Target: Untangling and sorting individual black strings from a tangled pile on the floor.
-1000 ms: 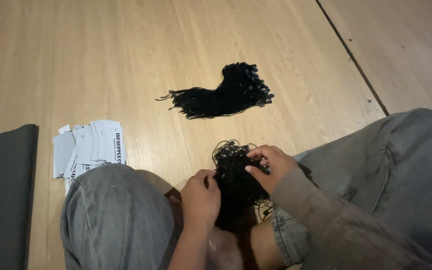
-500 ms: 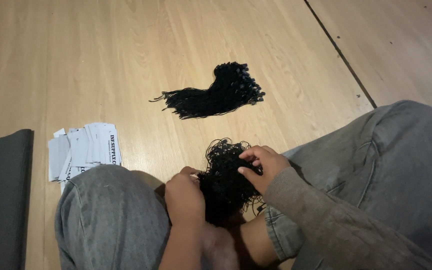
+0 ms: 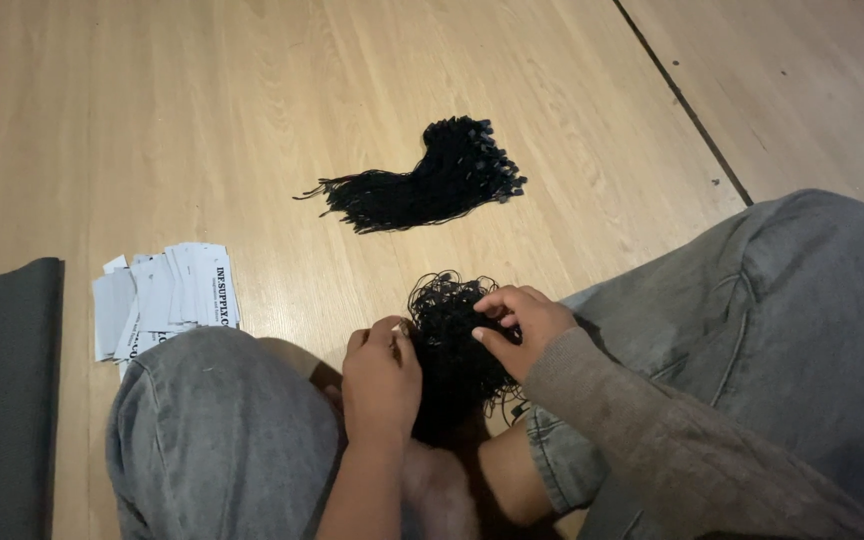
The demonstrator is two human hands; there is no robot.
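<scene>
A tangled clump of black cords [image 3: 452, 345] sits low in the middle of the view, resting in the person's lap between the two bent knees, w/ loose loops sticking up at its top edge. The left hand [image 3: 380, 382] presses against the clump's left side, fingers curled in and thumb tip touching the cords; it looks closed on a bit of the tangle, though the exact grip is hidden. The right hand [image 3: 514, 325] is on the clump's right side & top, fingers bent and pinching into the cords, so it holds part of the clump too. A brownish sleeve [image 3: 652, 440] runs from that hand down to the lower right. Grey trousers [image 3: 212, 440] cover both legs: one knee just left of the clump, the other, bigger in view, to its right. Bare skin of a foot or ankle shows just below the clump, partly in shadow. Beyond the clump, further up the wooden floor [image 3: 202, 110] and well apart from it, lies a second bundle of black cords [image 3: 422, 185], laid out straighter, ends fanned to the left. To the clump's left, past the left knee, is a stack of white paper tags [image 3: 167, 295] w/ dark print, spread slightly. Far left of the clump, at the frame edge, a dark grey mat [image 3: 2, 390]. A dark seam crosses the floor at upper right.
</scene>
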